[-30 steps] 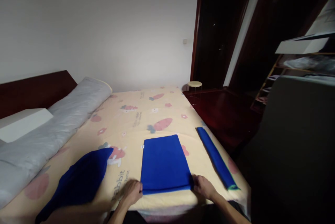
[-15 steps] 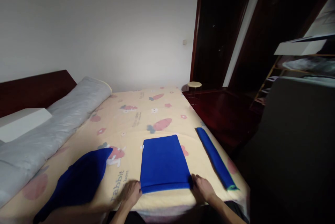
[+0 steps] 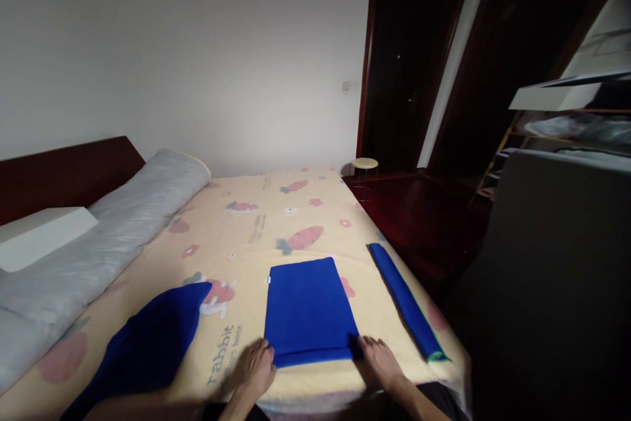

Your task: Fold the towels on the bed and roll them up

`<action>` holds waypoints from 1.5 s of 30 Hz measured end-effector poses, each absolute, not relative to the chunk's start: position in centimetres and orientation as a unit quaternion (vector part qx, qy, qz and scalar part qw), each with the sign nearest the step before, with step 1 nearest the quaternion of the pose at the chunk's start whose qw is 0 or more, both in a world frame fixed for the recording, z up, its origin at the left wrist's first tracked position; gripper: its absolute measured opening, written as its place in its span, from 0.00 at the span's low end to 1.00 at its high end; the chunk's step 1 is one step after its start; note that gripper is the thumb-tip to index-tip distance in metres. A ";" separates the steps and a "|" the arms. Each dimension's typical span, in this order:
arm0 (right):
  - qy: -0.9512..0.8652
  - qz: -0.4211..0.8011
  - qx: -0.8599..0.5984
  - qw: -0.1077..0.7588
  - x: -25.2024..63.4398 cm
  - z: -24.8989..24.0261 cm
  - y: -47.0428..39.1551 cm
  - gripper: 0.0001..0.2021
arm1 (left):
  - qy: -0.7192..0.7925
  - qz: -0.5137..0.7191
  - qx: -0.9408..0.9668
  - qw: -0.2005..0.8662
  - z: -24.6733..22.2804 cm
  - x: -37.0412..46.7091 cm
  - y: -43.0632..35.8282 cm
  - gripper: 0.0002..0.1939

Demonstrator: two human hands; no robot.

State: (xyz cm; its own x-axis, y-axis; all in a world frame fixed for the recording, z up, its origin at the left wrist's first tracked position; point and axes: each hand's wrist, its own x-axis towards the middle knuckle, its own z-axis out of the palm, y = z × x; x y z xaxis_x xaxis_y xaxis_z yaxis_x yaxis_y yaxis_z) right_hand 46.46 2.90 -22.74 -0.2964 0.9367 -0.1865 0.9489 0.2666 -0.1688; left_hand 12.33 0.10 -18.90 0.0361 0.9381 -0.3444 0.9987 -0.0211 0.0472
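A blue towel [image 3: 309,306] lies flat as a rectangle on the bed in front of me, with a small white label at its left edge. Its near edge is turned over into a narrow fold. My left hand [image 3: 259,368] has its fingers closed on the near left corner. At the near right corner my right hand [image 3: 378,358] grips the same fold. To the right lies a rolled blue towel [image 3: 405,299] with green edging at its near end. A loose, crumpled blue cloth [image 3: 148,342] rests on the left.
The bed sheet [image 3: 251,247] is pale yellow with carrot and rabbit prints. A grey rolled quilt [image 3: 148,204] and a white box [image 3: 46,234] are at the left by the headboard [image 3: 73,171]. Beyond the bed's right edge stand a stool [image 3: 365,163] and a dark grey panel [image 3: 552,263].
My hands have shifted slightly at the near corners, with the left a little further right. The near fold looks somewhat wider. The view has tilted up slightly.
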 end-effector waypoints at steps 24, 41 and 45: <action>0.780 -0.108 0.616 -0.008 45.1 -23.5 2.6 0.18 | 0.519 -0.006 0.827 0.217 -21.8 22.6 -4.2 0.34; 0.853 -0.142 0.470 -0.177 37.5 -24.9 -0.7 0.24 | 0.575 0.020 0.815 0.077 -30.1 22.9 -2.3 0.33; 0.845 -0.187 0.449 -0.224 35.8 -28.1 -1.4 0.27 | 0.567 0.020 0.818 0.097 -30.5 22.7 -2.2 0.32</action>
State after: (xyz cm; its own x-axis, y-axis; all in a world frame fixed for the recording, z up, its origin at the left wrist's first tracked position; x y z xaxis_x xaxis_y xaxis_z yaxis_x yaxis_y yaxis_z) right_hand 35.84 -1.44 -28.13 -0.4974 0.8416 0.2104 0.6743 0.5277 -0.5166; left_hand 22.66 -2.17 -30.47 0.3569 0.9310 -0.0768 0.9232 -0.3390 0.1812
